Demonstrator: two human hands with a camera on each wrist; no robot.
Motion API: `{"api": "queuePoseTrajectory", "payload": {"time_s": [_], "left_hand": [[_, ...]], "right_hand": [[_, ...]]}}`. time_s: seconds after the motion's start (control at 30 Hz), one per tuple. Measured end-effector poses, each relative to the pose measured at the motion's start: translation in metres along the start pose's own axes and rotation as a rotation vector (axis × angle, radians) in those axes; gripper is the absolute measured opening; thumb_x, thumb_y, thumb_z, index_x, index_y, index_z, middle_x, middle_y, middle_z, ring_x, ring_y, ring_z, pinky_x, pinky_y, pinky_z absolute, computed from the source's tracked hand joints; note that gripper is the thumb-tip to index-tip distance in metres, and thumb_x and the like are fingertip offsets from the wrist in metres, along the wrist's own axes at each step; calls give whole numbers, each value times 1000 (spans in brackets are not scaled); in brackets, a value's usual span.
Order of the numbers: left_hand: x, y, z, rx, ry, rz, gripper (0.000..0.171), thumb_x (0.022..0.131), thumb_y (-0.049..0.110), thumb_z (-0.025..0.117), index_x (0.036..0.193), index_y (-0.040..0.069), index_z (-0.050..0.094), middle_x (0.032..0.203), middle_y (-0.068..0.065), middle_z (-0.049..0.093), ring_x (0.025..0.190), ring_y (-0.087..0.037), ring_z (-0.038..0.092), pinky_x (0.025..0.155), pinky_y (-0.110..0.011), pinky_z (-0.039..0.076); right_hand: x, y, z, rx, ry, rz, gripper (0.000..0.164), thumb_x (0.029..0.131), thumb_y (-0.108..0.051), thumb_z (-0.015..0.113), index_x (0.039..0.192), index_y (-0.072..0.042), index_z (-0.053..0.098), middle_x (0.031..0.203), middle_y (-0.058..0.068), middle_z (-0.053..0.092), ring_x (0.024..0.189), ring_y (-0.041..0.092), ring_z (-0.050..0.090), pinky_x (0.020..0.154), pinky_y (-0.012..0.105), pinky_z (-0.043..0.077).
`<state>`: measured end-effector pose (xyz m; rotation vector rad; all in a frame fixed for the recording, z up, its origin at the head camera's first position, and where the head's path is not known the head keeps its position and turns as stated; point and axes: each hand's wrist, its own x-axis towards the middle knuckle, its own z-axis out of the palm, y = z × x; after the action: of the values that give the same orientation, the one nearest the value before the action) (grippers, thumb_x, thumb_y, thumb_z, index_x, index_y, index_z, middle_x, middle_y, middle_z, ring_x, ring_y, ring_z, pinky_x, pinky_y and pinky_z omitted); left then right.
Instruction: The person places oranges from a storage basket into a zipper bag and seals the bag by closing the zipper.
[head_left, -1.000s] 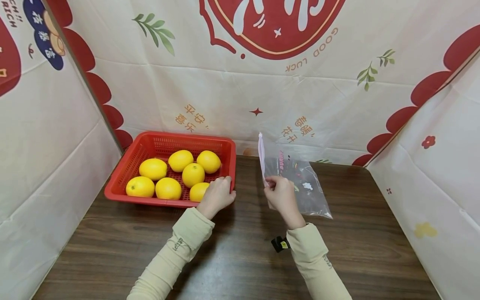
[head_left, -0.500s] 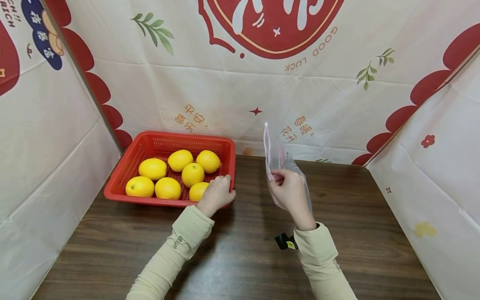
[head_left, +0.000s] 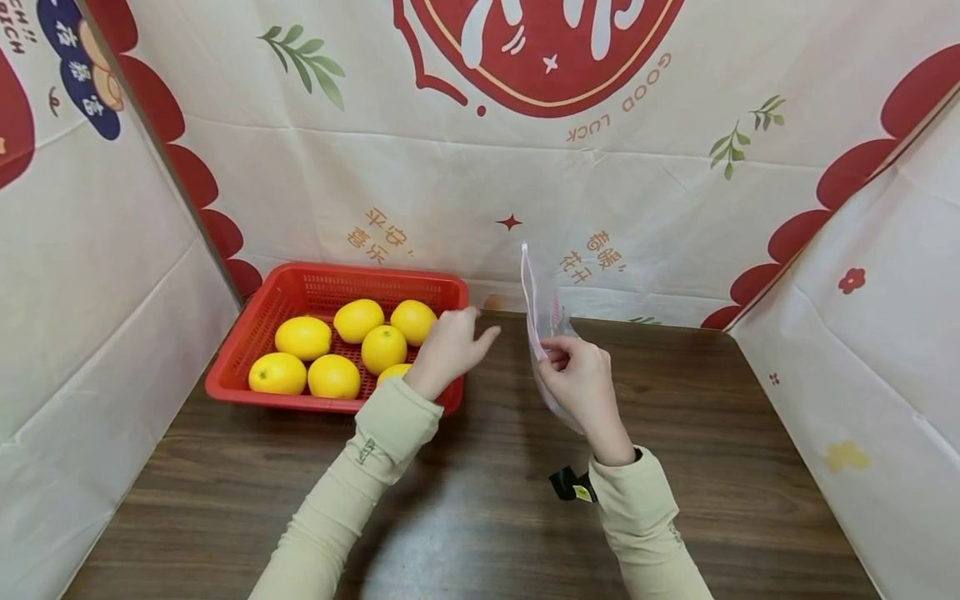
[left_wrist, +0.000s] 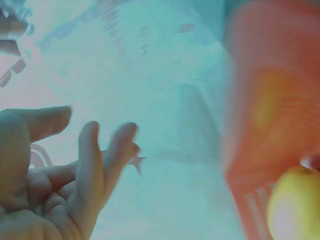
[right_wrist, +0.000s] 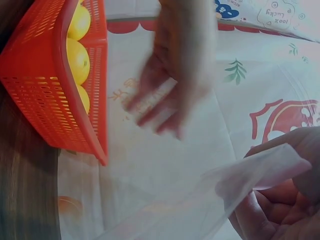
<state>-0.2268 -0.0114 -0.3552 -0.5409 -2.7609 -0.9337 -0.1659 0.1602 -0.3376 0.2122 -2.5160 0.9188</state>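
Note:
My right hand [head_left: 581, 383] pinches the pink-edged opening of a clear plastic slider zip bag [head_left: 534, 312], which stands upright above the table. In the right wrist view the bag [right_wrist: 250, 172] spreads from between thumb and fingers. My left hand [head_left: 452, 346] is raised over the right end of a red plastic basket [head_left: 225, 371], holding nothing. Seen from the left wrist, the fingers of that hand [left_wrist: 65, 185] are loosely extended and apart from the basket. Several yellow lemons [head_left: 303, 337] lie in the basket; one is partly hidden by the left hand and sleeve.
A brown wood-grain table [head_left: 480, 533] carries the basket at the left. Printed fabric walls [head_left: 420, 183] enclose the back and both sides. A black strap with a yellow label [head_left: 573, 485] hangs at the right wrist.
My left hand has let go of the basket's right corner and risen up and to the right. The right hand has lifted the bag, turning it so it looks narrower.

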Motion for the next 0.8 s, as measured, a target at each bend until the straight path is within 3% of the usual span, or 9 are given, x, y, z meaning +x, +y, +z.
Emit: {"api": "queuePoseTrajectory", "payload": {"time_s": [0.13, 0.3, 0.57, 0.8], "left_hand": [[16, 16, -2, -124, 6, -22, 40, 88, 33, 57, 108, -1, 60, 80, -11, 65, 56, -19, 58, 53, -24, 50], [28, 26, 5, -214, -6, -49, 43, 87, 39, 57, 107, 2, 62, 84, -7, 68, 59, -14, 59, 53, -20, 48], [33, 32, 12, -263, 3, -44, 20, 85, 23, 59, 90, 6, 68, 67, -4, 65, 49, -13, 51, 44, -20, 41], [33, 34, 12, -221, 28, -60, 19, 85, 20, 57, 92, 6, 69, 74, -4, 67, 53, -13, 53, 46, -19, 41]], "right_hand": [[-1, -2, -1, 2, 2, -15, 18, 70, 2, 62, 85, 4, 70, 66, 10, 65, 58, 19, 61, 56, 33, 49], [-2, -3, -1, 6, 1, -24, 19, 69, 2, 60, 85, 3, 70, 66, 9, 65, 58, 18, 61, 57, 33, 50], [-4, -5, 1, 24, -10, -41, 18, 69, 2, 61, 84, 3, 70, 65, 8, 65, 58, 17, 60, 55, 29, 48], [4, -2, -1, 39, -115, -66, 19, 78, -8, 64, 93, 3, 68, 69, 7, 65, 60, 15, 58, 57, 29, 47]]}}
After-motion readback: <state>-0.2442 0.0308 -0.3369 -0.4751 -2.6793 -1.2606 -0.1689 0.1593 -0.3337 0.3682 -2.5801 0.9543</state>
